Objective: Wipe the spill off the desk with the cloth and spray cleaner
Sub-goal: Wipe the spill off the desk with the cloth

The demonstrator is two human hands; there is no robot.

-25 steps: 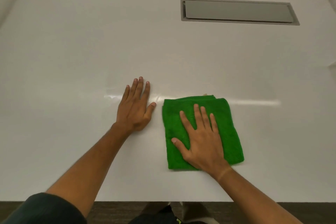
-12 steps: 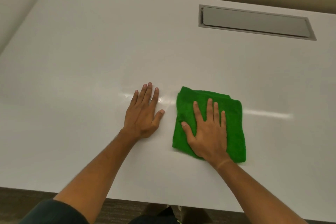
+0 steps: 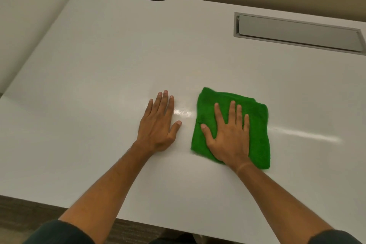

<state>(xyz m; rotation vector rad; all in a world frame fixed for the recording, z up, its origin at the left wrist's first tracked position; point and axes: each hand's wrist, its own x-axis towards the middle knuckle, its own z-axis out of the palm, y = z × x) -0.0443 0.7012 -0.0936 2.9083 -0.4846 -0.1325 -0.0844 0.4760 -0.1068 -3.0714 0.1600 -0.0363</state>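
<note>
Right hand (image 3: 227,134): flat on the cloth (image 3: 255,125), fingers straight and spread, pressing down rather than gripping.
Left hand (image 3: 158,125): flat on the bare desk (image 3: 99,85), fingers straight and close together, thumb out, holding nothing.
Cloth: green, folded to a rough square, lying on the desk just right of the left hand, apart from it.
Spill: not plainly visible; a small bright wet-looking patch (image 3: 183,112) sits between left hand and cloth, and a pale streak (image 3: 307,134) runs right from the cloth. Glare or liquid, cannot tell.
Spray cleaner: not in view.
Step in hand: probably wiping, palm driving the cloth across the surface.
Risk, missed patch: bright spot lies just left of the cloth; strokes kept to the right would likely leave it.
Risk, smearing: flat pressure on one folded face could spread liquid instead of lifting it.
Risk, unfolding: a fast sideways push may peel the top fold open and bunch it under the palm.
Risk, left hand: planted close beside the cloth; a leftward stroke would run into the thumb.
Edges: near edge below the forearms, fairly close to the cloth; left side meets a panel (image 3: 29,25).
Recessed tray (image 3: 297,33): far right, well apart from the cloth.
Open room: broad bare surface ahead and to the left.
</note>
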